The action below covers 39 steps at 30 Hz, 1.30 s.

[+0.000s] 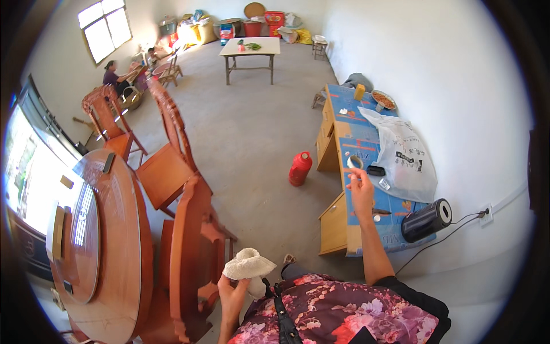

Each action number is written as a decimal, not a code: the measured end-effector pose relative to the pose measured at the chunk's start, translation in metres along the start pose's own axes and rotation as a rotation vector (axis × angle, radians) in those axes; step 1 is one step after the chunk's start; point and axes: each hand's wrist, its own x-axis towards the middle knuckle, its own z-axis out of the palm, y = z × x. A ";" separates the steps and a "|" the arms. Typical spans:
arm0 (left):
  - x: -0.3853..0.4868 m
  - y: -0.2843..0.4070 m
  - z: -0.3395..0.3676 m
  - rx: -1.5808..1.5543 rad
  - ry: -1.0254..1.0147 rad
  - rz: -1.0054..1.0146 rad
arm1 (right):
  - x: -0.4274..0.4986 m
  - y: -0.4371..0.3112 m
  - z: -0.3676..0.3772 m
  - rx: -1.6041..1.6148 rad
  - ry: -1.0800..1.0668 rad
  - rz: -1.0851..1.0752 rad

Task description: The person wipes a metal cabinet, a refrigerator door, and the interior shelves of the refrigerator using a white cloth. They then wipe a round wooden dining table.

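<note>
A folded white terry cloth (pixel 249 264) is gripped in my left hand (pixel 233 292), low in the view in front of my flowered garment. My right hand (pixel 362 189) reaches out over the desk (pixel 356 122) with its fingers bent. Just beyond those fingertips is a roll of tape (pixel 355 162); whether they touch it or hold it I cannot tell. A small black case (pixel 376 171) and a small white packet (pixel 384 184) lie to the right of this hand. Beneath the wrist, a dark pointed object (pixel 381 211) rests on the blue printed covering.
A red thermos flask (pixel 300 169) stands on the floor left of the desk. On the desk are a plastic bag (pixel 406 159) and a black cylindrical appliance (pixel 425 221). Wooden chairs (pixel 165 174) surround a round table (pixel 124 241) at left. Two people (pixel 112 77) sit far back.
</note>
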 end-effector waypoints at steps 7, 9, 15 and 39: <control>0.108 0.017 0.093 -0.062 -0.054 0.107 | 0.086 0.062 -0.034 -0.060 0.054 0.053; 0.137 0.020 0.115 -0.074 -0.078 0.115 | 0.098 0.075 -0.052 -0.097 0.092 0.095; 0.224 0.012 0.185 -0.063 -0.283 0.090 | 0.111 0.133 -0.104 -0.151 0.215 0.184; 0.544 -0.180 0.648 0.540 -0.637 0.425 | 0.106 0.183 -0.089 -0.199 0.347 0.752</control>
